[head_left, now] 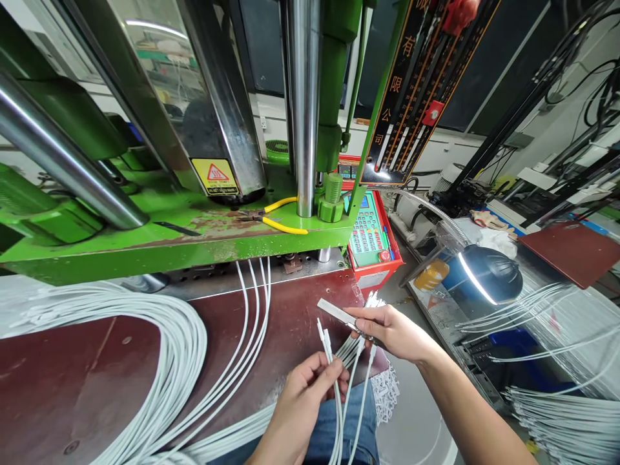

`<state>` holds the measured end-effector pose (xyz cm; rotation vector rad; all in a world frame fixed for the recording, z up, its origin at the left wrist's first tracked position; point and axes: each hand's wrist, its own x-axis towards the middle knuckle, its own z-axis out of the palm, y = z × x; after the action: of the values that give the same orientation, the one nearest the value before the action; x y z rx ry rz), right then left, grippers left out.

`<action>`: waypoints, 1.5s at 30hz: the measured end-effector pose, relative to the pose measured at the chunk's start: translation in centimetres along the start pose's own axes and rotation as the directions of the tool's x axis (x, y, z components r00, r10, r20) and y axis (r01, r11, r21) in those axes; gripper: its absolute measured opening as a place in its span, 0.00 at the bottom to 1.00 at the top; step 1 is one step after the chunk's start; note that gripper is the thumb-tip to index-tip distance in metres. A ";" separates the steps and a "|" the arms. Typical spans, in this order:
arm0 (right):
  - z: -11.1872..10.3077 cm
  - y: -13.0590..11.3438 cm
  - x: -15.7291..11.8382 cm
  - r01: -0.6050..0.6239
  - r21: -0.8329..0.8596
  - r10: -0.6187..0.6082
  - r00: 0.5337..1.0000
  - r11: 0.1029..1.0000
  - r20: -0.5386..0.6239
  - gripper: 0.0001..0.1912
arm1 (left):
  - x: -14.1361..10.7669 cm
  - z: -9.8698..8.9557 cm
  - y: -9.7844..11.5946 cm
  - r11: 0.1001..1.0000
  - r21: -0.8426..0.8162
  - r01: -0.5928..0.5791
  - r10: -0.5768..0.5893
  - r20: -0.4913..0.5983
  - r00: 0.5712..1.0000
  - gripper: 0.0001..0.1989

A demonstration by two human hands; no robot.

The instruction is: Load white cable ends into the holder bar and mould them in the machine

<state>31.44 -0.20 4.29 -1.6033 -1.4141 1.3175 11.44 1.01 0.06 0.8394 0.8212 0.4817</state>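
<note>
My left hand (314, 384) is closed around white cables (338, 420), with two of their moulded white ends standing up above the fingers. To the right, my right hand (387, 329) grips a flat metal blade (335, 311) between thumb and fingers. The blade points up and left, just above the cable ends; its rear part lies hidden in the hand. Beside and below the right hand, more white cable ends (361, 344) stick up. A bundle of cables runs behind the left hand along the brown board (271, 336).
A green press (203, 248) stands ahead, with yellow-handled pliers (281, 226) on its ledge. White cable coils (186, 336) lie left. A red control box (371, 239) is beyond. Small white scraps (386, 391) collect in a pale bin (416, 420). A lamp (484, 274) and more cables (571, 420) are right.
</note>
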 end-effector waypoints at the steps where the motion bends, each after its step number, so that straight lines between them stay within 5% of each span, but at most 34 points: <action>1: -0.1 0.0 0.0 0.002 -0.003 -0.002 1.000 1.000 0.000 0.26 | -0.1 0.0 0.2 0.999 -0.046 0.008 -0.007 0.021 1.000 0.15; 5: -0.2 0.2 -0.1 -0.025 0.035 0.024 0.999 0.999 0.027 0.27 | -0.4 -0.1 0.6 0.995 -0.092 0.042 -0.035 0.070 0.997 0.14; 13: 0.3 0.5 0.1 -0.001 0.062 -0.001 0.999 0.998 0.040 0.24 | 0.2 -0.1 -0.5 0.970 0.243 -0.027 0.019 0.037 0.999 0.19; 24: 0.8 -0.5 0.0 -0.027 -0.033 0.030 0.997 0.999 0.066 0.20 | 0.7 -0.3 -0.4 0.950 0.313 0.004 0.006 -0.030 1.000 0.18; 30: 0.9 -1.2 -0.2 -0.033 -0.142 0.037 0.999 0.989 0.022 0.21 | 0.6 0.1 0.1 0.963 0.268 0.008 0.002 -0.036 0.999 0.17; 39: -0.3 0.8 0.0 -0.013 0.089 0.007 0.998 0.996 0.067 0.25 | -0.1 -1.0 1.1 0.997 0.073 -0.025 0.029 -0.060 0.998 0.21; 45: -0.5 0.3 0.1 -0.048 0.141 0.040 0.998 0.989 0.058 0.27 | -0.5 -2.1 1.3 0.900 0.433 -0.056 0.074 -0.023 0.997 0.26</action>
<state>32.02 -0.11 4.17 -1.5227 -1.2919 1.4642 9.38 2.42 0.53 1.2758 0.9557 0.3784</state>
